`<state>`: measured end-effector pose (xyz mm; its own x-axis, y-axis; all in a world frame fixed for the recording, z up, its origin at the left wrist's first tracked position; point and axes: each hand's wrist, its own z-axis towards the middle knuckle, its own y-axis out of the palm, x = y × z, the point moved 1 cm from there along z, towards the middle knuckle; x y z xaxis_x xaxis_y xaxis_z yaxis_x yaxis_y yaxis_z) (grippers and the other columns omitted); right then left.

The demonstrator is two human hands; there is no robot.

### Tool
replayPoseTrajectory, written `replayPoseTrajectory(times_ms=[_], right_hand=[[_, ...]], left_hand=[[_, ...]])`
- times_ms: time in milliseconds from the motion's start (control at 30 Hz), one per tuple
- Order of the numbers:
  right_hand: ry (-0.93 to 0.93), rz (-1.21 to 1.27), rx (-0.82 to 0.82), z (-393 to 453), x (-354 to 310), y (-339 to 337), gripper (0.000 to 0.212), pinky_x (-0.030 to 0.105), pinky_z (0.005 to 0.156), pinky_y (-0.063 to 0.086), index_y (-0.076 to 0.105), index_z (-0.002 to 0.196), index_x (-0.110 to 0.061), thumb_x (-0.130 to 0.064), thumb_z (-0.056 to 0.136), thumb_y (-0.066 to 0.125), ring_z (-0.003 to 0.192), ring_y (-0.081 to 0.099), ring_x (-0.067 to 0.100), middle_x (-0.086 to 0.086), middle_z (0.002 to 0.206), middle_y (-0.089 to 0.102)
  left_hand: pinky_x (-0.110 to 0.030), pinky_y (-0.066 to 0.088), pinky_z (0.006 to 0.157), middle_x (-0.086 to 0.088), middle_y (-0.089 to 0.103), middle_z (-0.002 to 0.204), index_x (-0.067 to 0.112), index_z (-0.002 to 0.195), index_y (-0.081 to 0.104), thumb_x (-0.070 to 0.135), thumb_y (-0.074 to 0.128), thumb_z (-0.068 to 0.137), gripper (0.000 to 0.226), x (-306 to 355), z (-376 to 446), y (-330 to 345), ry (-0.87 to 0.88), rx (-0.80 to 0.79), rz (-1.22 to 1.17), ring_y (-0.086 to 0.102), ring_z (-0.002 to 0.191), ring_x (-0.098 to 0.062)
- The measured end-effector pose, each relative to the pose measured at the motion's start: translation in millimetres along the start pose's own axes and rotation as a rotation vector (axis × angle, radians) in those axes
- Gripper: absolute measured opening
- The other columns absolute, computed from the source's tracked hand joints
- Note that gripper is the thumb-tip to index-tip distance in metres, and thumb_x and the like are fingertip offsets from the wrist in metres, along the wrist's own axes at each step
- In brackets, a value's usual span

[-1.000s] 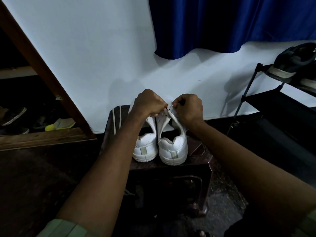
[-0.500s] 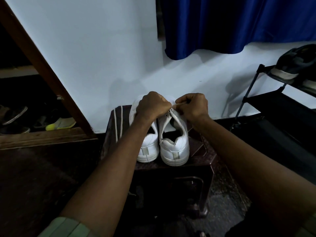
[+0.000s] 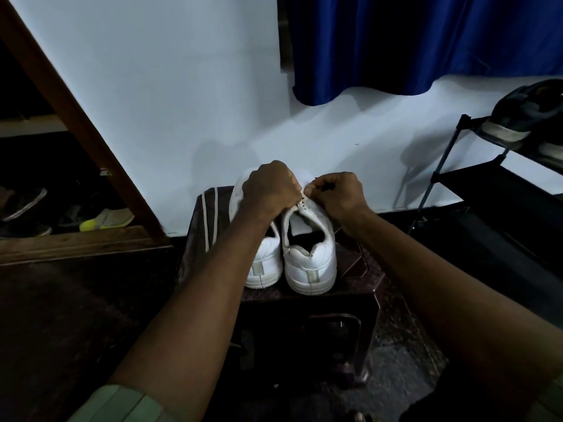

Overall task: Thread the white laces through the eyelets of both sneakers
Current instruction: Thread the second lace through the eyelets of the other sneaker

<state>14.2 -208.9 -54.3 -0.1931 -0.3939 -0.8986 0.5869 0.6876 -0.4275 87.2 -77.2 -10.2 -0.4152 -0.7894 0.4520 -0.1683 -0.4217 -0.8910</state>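
White sneakers [image 3: 292,257] on dark stool [image 3: 359,281], pale wall [image 3: 152,86], blue curtain [image 3: 426,41].
Left hand [image 3: 269,187] and right hand [image 3: 338,193] curl fingers at right sneaker's eyelets, apparently pinching lace; shoe rack [image 3: 499,190] right.

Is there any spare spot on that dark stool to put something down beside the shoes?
Some: a bare strip of the dark stool right of the right white sneaker. The left is crowded: two white laces lie beside the left white sneaker.
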Motion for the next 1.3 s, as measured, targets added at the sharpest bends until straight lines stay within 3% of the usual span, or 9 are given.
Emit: replayPoseTrajectory(times_ms=[133, 267, 367, 500, 600, 733, 900, 1133, 1300], right_hand=[[0.022, 0.035, -0.023, 0, -1, -1, 0.011, 0.015, 0.058, 0.050, 0.081, 0.075, -0.018, -0.010, 0.083, 0.081, 0.055, 0.061, -0.005, -0.013, 0.061, 0.071], [0.050, 0.081, -0.084, 5, -5, -3, 0.009, 0.031, 0.073, 0.060, 0.078, 0.076, -0.020, -0.015, 0.083, 0.079, 0.070, 0.068, 0.009, -0.007, 0.071, 0.074], [0.007, 0.187, -0.235, 6, -23, -7, 0.016, 0.030, 0.081, 0.056, 0.075, 0.100, -0.023, -0.026, 0.084, 0.076, 0.087, 0.068, 0.014, -0.002, 0.090, 0.074], [-0.057, 0.033, -0.372, 6, -36, -11, 0.017, 0.035, 0.090, 0.055, 0.079, 0.098, -0.016, -0.021, 0.086, 0.067, 0.093, 0.067, 0.016, -0.001, 0.095, 0.075], [-0.092, -0.082, -0.358, 5, -35, -14, 0.018, 0.042, 0.096, 0.057, 0.081, 0.089, -0.018, -0.024, 0.076, 0.070, 0.098, 0.070, 0.017, -0.002, 0.093, 0.077], [-0.130, -0.249, -0.249, -2, -38, -7, 0.023, 0.032, 0.086, 0.054, 0.078, 0.078, -0.034, -0.047, 0.065, 0.065, 0.090, 0.065, 0.009, -0.015, 0.086, 0.072], [-0.192, -0.335, -0.088, -3, -35, 1, 0.008, 0.028, 0.071, 0.048, 0.075, 0.069, -0.033, -0.036, 0.076, 0.073, 0.074, 0.061, 0.010, -0.018, 0.065, 0.061], [-0.242, -0.455, -0.059, -11, -43, 7, 0.012, 0.037, 0.071, 0.057, 0.082, 0.079, -0.017, -0.021, 0.078, 0.071, 0.082, 0.067, 0.028, 0.010, 0.079, 0.074], [-0.296, -0.565, 0.028, -24, -46, 20, 0.019, 0.030, 0.068, 0.040, 0.082, 0.091, -0.019, -0.021, 0.080, 0.066, 0.102, 0.062, 0.035, 0.013, 0.098, 0.069]], left_hand=[[-0.035, 0.057, 0.084, 0.001, 0.076, 0.104, 0.027, 0.091, 0.080, 0.022, 0.069, 0.083, 0.014, 0, -7, 5, 0.075, 0.156, 0.053, 0.070, 0.101, -0.029], [-0.039, 0.058, 0.086, -0.003, 0.074, 0.108, 0.021, 0.096, 0.077, 0.028, 0.067, 0.085, 0.017, 2, -3, 11, 0.150, 0.150, 0.130, 0.069, 0.104, -0.034], [-0.035, 0.047, 0.075, -0.008, 0.072, 0.102, 0.018, 0.097, 0.072, 0.035, 0.063, 0.085, 0.022, 5, -2, 8, 0.205, 0.149, 0.180, 0.067, 0.099, -0.037], [-0.029, 0.043, 0.072, 0.000, 0.073, 0.090, 0.024, 0.077, 0.072, 0.031, 0.069, 0.082, 0.009, -1, 2, -4, 0.184, 0.143, 0.079, 0.066, 0.087, -0.031], [-0.027, 0.045, 0.076, 0.009, 0.074, 0.083, 0.025, 0.068, 0.071, 0.020, 0.071, 0.077, 0.010, -8, 3, -12, 0.197, 0.103, -0.036, 0.067, 0.082, -0.017], [-0.024, 0.044, 0.075, 0.010, 0.074, 0.078, 0.021, 0.071, 0.075, 0.014, 0.069, 0.076, 0.011, -16, 3, -20, 0.224, 0.043, -0.126, 0.066, 0.078, -0.008], [-0.023, 0.056, 0.077, 0.011, 0.077, 0.080, 0.026, 0.078, 0.081, 0.016, 0.079, 0.076, 0.011, -22, 5, -27, 0.203, -0.052, -0.204, 0.072, 0.080, -0.005], [-0.016, 0.046, 0.061, 0.012, 0.073, 0.062, 0.016, 0.090, 0.085, 0.002, 0.076, 0.080, 0.020, -30, 11, -27, 0.004, -0.117, -0.320, 0.060, 0.053, 0.004], [-0.015, 0.048, 0.054, 0.003, 0.075, 0.065, 0.011, 0.092, 0.084, -0.004, 0.076, 0.083, 0.020, -32, 12, -24, -0.061, -0.139, -0.463, 0.062, 0.049, 0.002]])
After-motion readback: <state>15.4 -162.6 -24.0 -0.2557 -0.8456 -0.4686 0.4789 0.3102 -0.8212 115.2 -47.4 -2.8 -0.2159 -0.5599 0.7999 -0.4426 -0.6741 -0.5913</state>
